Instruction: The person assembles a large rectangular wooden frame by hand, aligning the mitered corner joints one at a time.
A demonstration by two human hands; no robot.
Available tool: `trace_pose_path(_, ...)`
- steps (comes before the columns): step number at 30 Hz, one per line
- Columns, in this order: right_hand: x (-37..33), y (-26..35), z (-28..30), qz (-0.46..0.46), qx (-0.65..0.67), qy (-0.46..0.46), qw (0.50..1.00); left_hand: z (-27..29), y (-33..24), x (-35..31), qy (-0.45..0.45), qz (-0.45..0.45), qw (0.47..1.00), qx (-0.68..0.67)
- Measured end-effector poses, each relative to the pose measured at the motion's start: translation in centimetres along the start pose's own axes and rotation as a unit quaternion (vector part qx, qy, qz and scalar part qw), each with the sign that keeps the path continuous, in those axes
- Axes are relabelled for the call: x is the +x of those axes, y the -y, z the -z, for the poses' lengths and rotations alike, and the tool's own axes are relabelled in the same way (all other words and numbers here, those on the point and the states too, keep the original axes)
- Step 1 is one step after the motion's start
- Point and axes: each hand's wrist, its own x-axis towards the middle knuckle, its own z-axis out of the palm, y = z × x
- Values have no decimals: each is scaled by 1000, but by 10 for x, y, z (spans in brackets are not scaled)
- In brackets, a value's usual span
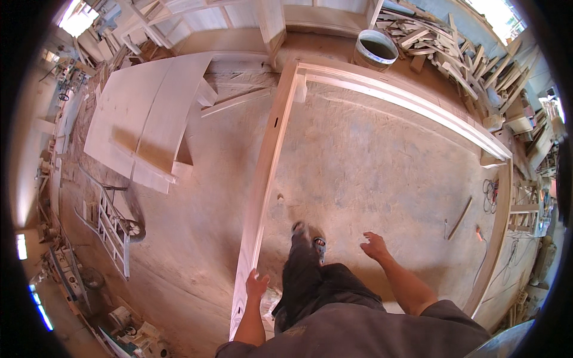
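Observation:
A large wooden frame [270,161] surrounds me on the left, far and right sides. I stand inside it on the dusty floor, in dark trousers and sandals. My left hand [257,284] is close by the left beam, its fingers apart and nothing in them; whether it touches the wood I cannot tell. Over the floor to the right of my legs, my right hand [375,246] is held out with spread fingers, holding nothing. Short wooden blocks [300,88] are fixed at the far corners, and a pale strip [406,106] runs along the far beam.
Inside the right beam lie a thin stick [459,218], a coiled cable [490,194] and an orange-tipped cord [479,234]. A bucket [377,49] stands beyond the far beam beside heaped wood offcuts [444,45]. To the left are large pale panels [152,113] and a metal hand cart [113,230].

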Motion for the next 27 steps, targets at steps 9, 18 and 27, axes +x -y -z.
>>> trace_pose_path(9, 170, 115, 124, 140, -44, 13, 989, -54, -62, 112, 73, 81, 987, 115)
trace_pose_path(18, 421, 228, 246, 148, -41, -82, 985, -18, -445, 346, -9, -145, 989, 28)
trace_pose_path(27, 648, 341, 317, 265, -176, -154, 936, -29, -697, 542, -30, -156, 987, -7)
